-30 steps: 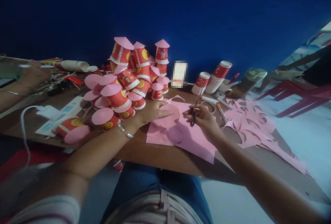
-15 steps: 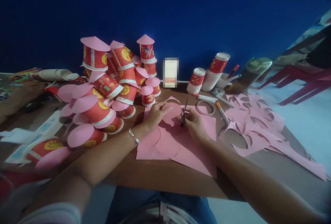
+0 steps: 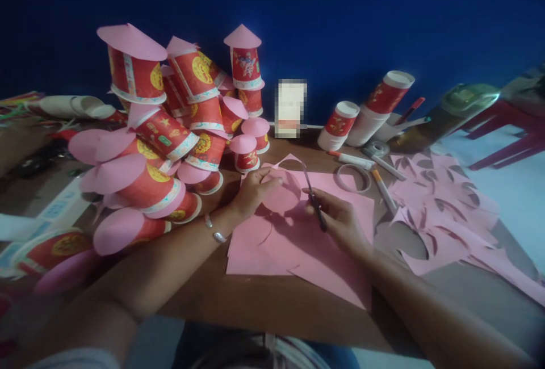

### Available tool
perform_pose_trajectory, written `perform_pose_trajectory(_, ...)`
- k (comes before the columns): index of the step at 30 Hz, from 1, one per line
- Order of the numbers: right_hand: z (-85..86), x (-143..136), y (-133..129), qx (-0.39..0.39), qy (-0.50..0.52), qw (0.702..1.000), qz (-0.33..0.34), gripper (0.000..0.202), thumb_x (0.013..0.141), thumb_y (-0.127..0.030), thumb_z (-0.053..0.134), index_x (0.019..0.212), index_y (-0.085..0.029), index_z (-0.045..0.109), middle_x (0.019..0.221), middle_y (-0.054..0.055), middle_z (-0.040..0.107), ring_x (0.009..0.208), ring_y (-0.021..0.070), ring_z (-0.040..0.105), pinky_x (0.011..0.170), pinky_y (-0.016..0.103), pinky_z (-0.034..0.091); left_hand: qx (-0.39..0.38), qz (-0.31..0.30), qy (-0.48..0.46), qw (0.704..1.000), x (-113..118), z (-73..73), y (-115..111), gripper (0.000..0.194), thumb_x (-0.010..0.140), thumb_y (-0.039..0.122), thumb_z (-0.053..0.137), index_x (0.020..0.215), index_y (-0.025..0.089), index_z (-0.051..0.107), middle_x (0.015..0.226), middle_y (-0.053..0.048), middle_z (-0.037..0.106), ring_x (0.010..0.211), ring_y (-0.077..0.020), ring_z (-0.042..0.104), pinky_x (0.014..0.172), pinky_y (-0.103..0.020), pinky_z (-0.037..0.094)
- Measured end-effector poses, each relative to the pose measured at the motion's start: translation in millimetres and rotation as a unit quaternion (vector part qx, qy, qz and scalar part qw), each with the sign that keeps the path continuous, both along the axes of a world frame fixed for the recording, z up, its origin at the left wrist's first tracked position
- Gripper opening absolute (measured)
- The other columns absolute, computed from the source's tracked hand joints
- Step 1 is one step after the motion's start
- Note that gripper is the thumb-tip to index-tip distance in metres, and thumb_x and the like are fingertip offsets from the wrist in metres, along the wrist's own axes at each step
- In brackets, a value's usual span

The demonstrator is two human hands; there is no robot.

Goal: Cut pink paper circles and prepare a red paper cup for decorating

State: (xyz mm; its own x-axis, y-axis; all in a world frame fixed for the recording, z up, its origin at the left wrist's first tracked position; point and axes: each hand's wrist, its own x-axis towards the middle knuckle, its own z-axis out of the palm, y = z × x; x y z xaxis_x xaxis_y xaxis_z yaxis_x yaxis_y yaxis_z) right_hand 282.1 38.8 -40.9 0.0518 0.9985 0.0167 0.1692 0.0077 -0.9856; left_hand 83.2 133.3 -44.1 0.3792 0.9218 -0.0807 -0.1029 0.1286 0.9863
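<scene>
My left hand point(image 3: 256, 188) pinches the left edge of a pink paper piece point(image 3: 281, 194) with a rounded outline, held over the pink sheets. Dark scissors point(image 3: 316, 210) are in my right hand point(image 3: 340, 218), their blades pointing up and away beside the right edge of that piece. A thin pink strip point(image 3: 292, 158) arches behind the piece, near the blade tips. Below both hands, pink sheets point(image 3: 264, 255) lie on the brown table, with curved lines on the top one.
Red paper cups with pink cone tops point(image 3: 147, 179) are heaped at left. Stacked cups point(image 3: 339, 126), a tape roll point(image 3: 352, 178), markers point(image 3: 384, 192) and a bottle point(image 3: 451, 113) stand or lie at the back right. Pink offcuts point(image 3: 443, 204) spread over the right side.
The view has come closer to the table. The scissors have tilted and moved slightly away from the pink piece, and the thin strip now arches higher. The hand and forearm at far left are out of view.
</scene>
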Motion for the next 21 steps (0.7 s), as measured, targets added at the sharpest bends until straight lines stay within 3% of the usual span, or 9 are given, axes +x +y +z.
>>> perform_pose_trajectory(6, -1.8, 15, 2, 0.002, -0.084, 0.996, 0.018, 0.049, 0.082, -0.05, 0.076, 0.118, -0.017, 0.079, 0.075, 0.002, 0.069, 0.067, 0.0151, 0.058, 0.061, 0.026, 0.05, 0.018, -0.008, 0.017, 1.0, -1, 0.0, 0, 0.032, 0.073, 0.046, 0.08, 0.076, 0.016, 0.068, 0.069, 0.001, 0.06, 0.063, -0.0125, 0.052, 0.059, -0.025, 0.039)
perform_pose_trajectory(9, -4.8, 19, 0, -0.02, -0.079, 0.996, 0.023, 0.051, 0.081, -0.051, 0.078, 0.119, -0.017, 0.078, 0.08, 0.003, 0.072, 0.071, 0.0176, 0.063, 0.062, 0.028, 0.053, 0.044, -0.015, 0.039, 0.998, -1, 2.4, 1, 0.032, 0.073, 0.045, 0.079, 0.073, 0.016, 0.067, 0.07, 0.0, 0.06, 0.067, -0.0139, 0.053, 0.062, -0.026, 0.04)
perform_pose_trajectory(13, -4.2, 20, -3, -0.043, -0.049, 0.997, 0.033, 0.05, 0.081, -0.05, 0.077, 0.117, -0.016, 0.079, 0.09, 0.007, 0.077, 0.079, 0.0219, 0.069, 0.068, 0.031, 0.058, 0.063, -0.015, 0.056, 0.996, -1, 3.0, 2, 0.028, 0.078, 0.043, 0.076, 0.084, 0.016, 0.074, 0.081, -0.003, 0.068, 0.076, -0.0168, 0.058, 0.069, -0.028, 0.044)
perform_pose_trajectory(17, -4.4, 21, -3, -0.012, -0.066, 0.994, 0.09, 0.043, 0.084, -0.045, 0.075, 0.115, -0.015, 0.079, 0.093, 0.007, 0.078, 0.08, 0.0224, 0.071, 0.072, 0.032, 0.06, 0.093, -0.03, 0.077, 0.992, -2, 2.7, 3, 0.025, 0.083, 0.041, 0.072, 0.086, 0.017, 0.079, 0.086, -0.006, 0.071, 0.08, -0.0188, 0.062, 0.073, -0.03, 0.047)
perform_pose_trajectory(21, -7.2, 23, -5, 0.013, -0.083, 0.992, 0.092, 0.041, 0.087, -0.041, 0.072, 0.12, -0.017, 0.077, 0.097, 0.007, 0.08, 0.079, 0.0219, 0.072, 0.074, 0.032, 0.061, 0.08, -0.042, 0.065, 0.994, -2, 3.4, 1, 0.025, 0.083, 0.04, 0.073, 0.088, 0.017, 0.081, 0.09, -0.008, 0.075, 0.084, -0.0212, 0.066, 0.076, -0.032, 0.049)
